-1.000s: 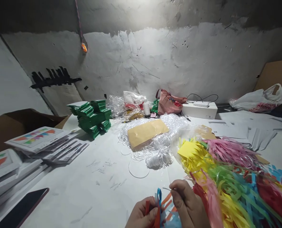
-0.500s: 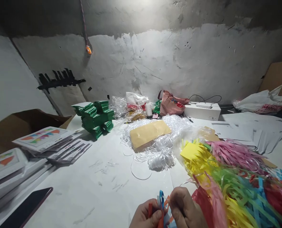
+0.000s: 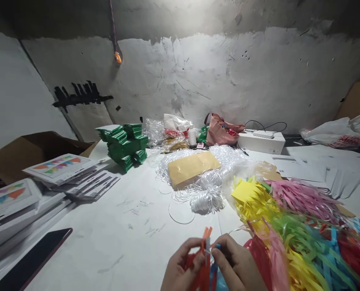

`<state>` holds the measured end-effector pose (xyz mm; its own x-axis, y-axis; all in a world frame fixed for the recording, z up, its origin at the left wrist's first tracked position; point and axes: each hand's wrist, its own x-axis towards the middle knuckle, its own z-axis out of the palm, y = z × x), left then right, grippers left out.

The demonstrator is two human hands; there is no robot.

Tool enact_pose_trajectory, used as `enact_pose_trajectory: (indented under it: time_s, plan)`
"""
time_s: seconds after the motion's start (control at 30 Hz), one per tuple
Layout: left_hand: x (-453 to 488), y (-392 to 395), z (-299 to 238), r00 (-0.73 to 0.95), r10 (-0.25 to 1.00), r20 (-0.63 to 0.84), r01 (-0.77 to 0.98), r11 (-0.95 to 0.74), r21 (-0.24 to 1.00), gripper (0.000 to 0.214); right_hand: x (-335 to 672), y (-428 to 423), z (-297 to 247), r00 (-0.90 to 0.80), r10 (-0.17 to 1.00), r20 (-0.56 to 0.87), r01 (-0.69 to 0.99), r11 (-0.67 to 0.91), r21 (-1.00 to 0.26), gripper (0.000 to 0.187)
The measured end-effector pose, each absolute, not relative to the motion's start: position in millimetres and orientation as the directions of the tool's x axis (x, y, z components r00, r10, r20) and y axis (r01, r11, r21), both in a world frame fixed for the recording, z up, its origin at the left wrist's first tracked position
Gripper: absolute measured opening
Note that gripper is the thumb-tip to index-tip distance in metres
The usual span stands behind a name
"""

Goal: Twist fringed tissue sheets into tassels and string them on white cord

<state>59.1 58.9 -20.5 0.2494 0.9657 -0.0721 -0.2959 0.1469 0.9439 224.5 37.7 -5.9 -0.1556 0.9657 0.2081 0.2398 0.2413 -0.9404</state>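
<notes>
At the near edge of the white table, my left hand (image 3: 181, 264) is closed round a bunch of orange paper strips (image 3: 204, 266) that stand upright and hang below the fingers. A white strip (image 3: 207, 245) shows among them. My right hand (image 3: 239, 262) is closed beside it, thumb and finger pinching a blue paper strip (image 3: 218, 247). The two hands almost touch. More blue paper (image 3: 221, 281) hangs under them, its lower part cut off by the frame. Right of the hands lie red (image 3: 259, 252), pink, green and yellow tissue tassels (image 3: 304, 238).
White string (image 3: 206, 200) lies tangled mid-table under a brown envelope (image 3: 194, 166). Green bundles (image 3: 127, 147) are stacked behind left. Printed cards (image 3: 60, 167) and a phone (image 3: 34, 258) lie left. At the back stand a white bottle (image 3: 192, 136), a pink bag (image 3: 221, 131) and a white box (image 3: 260, 141).
Both hands have risen slightly. The orange strips now stand up above the left fingers, and the blue loop has shifted right into my right hand's pinch. The view has tilted a little.
</notes>
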Motion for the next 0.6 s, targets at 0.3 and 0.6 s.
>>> enact_pose_trajectory:
  time_s: [0.3,0.6]
  plan:
    - [48,65,-1,0.111,0.951,0.290,-0.051,-0.286,0.957,0.024,220,35,0,-0.099,0.973,0.211,0.258,0.230,-0.938,0.041]
    - [37,79,16,0.020,0.939,0.344,0.160,-0.343,0.926,0.030,252,43,20,-0.092,0.975,0.203,0.605,0.216,-0.766,0.025]
